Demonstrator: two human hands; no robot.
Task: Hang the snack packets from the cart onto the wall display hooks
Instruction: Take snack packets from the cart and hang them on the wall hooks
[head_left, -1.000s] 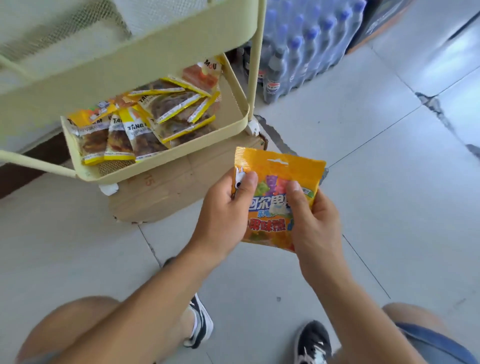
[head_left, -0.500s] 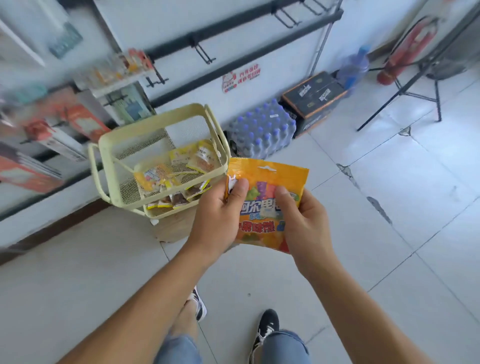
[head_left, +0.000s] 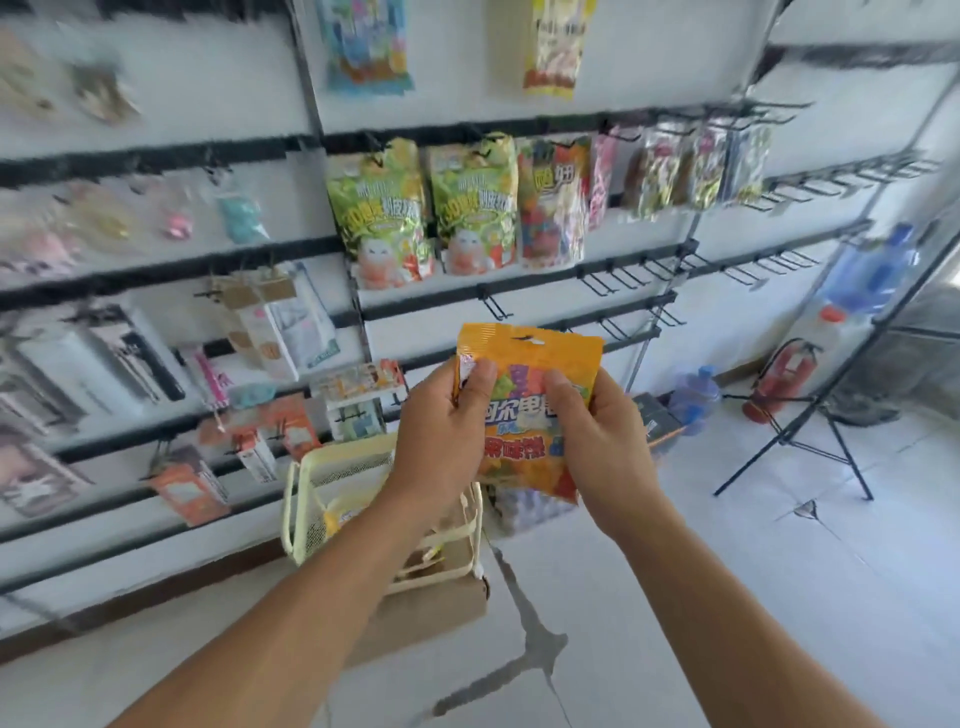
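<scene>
An orange snack packet (head_left: 524, 358) with a hang hole at its top is held upright in front of the wall display. My left hand (head_left: 441, 431) grips its left edge, thumb on the front. My right hand (head_left: 597, 436) grips its right side, thumb across the printed face. Bare black hooks (head_left: 493, 306) stick out from the rail just above the packet, with more bare hooks (head_left: 623, 273) to the right. The pale yellow cart (head_left: 332, 473) stands below my left forearm, its contents mostly hidden.
Green snack bags (head_left: 379, 218) and other packets hang on the rail above. Boxed goods (head_left: 275, 332) hang on the left panels. A cardboard box (head_left: 426, 618) lies under the cart. A red fire extinguisher (head_left: 779, 374), water jugs (head_left: 693, 397) and a black stand (head_left: 810, 441) are at right.
The view has swung up from the cart and floor to the wall display. Both hands have lifted the orange packet toward the rails, keeping the same grip.
</scene>
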